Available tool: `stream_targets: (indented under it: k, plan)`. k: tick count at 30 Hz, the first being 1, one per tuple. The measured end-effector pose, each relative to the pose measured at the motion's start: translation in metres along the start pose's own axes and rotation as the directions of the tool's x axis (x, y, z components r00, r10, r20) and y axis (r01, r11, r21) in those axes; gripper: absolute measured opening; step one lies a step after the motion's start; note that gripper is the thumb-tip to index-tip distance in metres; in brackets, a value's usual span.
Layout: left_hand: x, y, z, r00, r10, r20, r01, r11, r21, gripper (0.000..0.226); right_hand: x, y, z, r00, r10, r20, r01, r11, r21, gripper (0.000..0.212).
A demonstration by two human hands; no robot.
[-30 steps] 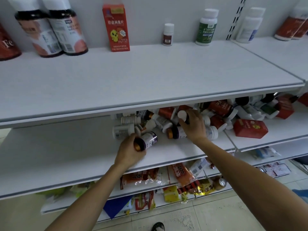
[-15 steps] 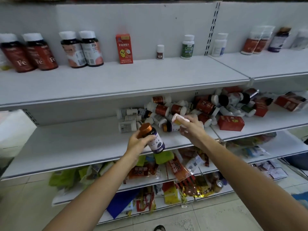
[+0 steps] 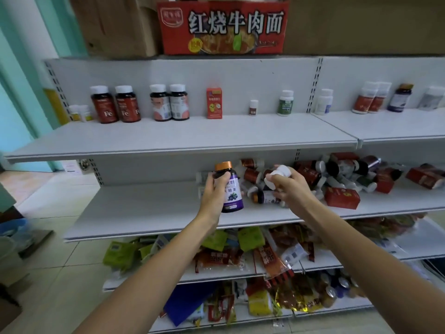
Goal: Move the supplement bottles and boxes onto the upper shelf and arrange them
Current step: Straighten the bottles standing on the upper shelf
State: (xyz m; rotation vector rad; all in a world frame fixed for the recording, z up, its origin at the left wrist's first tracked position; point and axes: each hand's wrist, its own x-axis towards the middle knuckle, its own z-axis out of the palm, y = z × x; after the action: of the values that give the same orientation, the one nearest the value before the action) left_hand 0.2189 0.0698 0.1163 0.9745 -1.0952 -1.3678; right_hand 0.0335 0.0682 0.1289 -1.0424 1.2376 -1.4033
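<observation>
Supplement bottles and boxes, some lined up above, most heaped below.

A purple-label bottle with a copper cap is upright in the left hand, in front of the lower shelf. The right hand grips a white-capped bottle, mostly hidden by fingers. Beside it a pile of bottles lies tumbled on its sides, with a red box flat at its front edge. On the upper shelf, along the back, stand two dark-red bottles, two pink-label bottles, an upright red box, a small brown bottle, a green-label bottle and a white bottle.
</observation>
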Motion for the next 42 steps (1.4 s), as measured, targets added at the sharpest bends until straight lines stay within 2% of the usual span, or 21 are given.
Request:
stream_targets:
  k: [7, 10, 13, 17, 21, 24, 29, 32, 34, 38, 42]
  plan:
    - [0.005, 0.066, -0.083, 0.981, 0.174, -0.083, -0.166, 0.982, 0.095, 0.010, 0.007, -0.034, 0.119, 0.957, -0.256, 0.134, 0.273, 0.953, -0.131, 0.025]
    - [0.014, 0.102, -0.141, 0.949, 0.268, -0.165, -0.244, 0.958, 0.152, 0.007, 0.022, -0.047, 0.192, 0.919, -0.300, 0.258, 0.339, 0.933, -0.123, 0.028]
    - [0.029, 0.133, -0.208, 0.915, 0.311, -0.255, -0.265, 0.944, 0.198, 0.007, 0.044, -0.048, 0.267, 0.882, -0.327, 0.339, 0.385, 0.915, -0.120, 0.024]
    - [0.054, 0.163, -0.297, 0.886, 0.348, -0.307, -0.257, 0.918, 0.302, 0.028, 0.079, -0.041, 0.362, 0.869, -0.297, 0.395, 0.380, 0.913, -0.148, 0.027]
    - [0.080, 0.186, -0.377, 0.862, 0.341, -0.374, -0.216, 0.916, 0.338, 0.034, 0.114, -0.030, 0.446, 0.842, -0.378, 0.385, 0.514, 0.779, -0.360, 0.039]
    - [0.099, 0.199, -0.420, 0.854, 0.328, -0.405, -0.204, 0.926, 0.318, 0.037, 0.140, -0.021, 0.495, 0.852, -0.341, 0.397, 0.512, 0.701, -0.497, 0.045]
    - [0.124, 0.206, -0.464, 0.873, 0.349, -0.340, -0.222, 0.906, 0.360, 0.028, 0.178, -0.004, 0.556, 0.825, -0.322, 0.465, 0.565, 0.506, -0.652, 0.056]
    - [0.133, 0.203, -0.478, 0.893, 0.332, -0.304, -0.226, 0.915, 0.335, 0.024, 0.192, -0.001, 0.582, 0.849, -0.324, 0.417, 0.528, 0.504, -0.684, 0.058]
    - [0.138, 0.201, -0.482, 0.905, 0.303, -0.298, -0.205, 0.926, 0.317, 0.031, 0.199, -0.001, 0.594, 0.862, -0.327, 0.387, 0.505, 0.501, -0.703, 0.058]
    - [0.146, 0.200, -0.490, 0.921, 0.270, -0.280, -0.180, 0.934, 0.310, 0.025, 0.205, 0.002, 0.607, 0.861, -0.366, 0.354, 0.495, 0.440, -0.749, 0.054]
    - [0.145, 0.202, -0.491, 0.930, 0.271, -0.250, -0.171, 0.918, 0.358, 0.046, 0.202, 0.000, 0.608, 0.866, -0.355, 0.352, 0.487, 0.437, -0.756, 0.062]
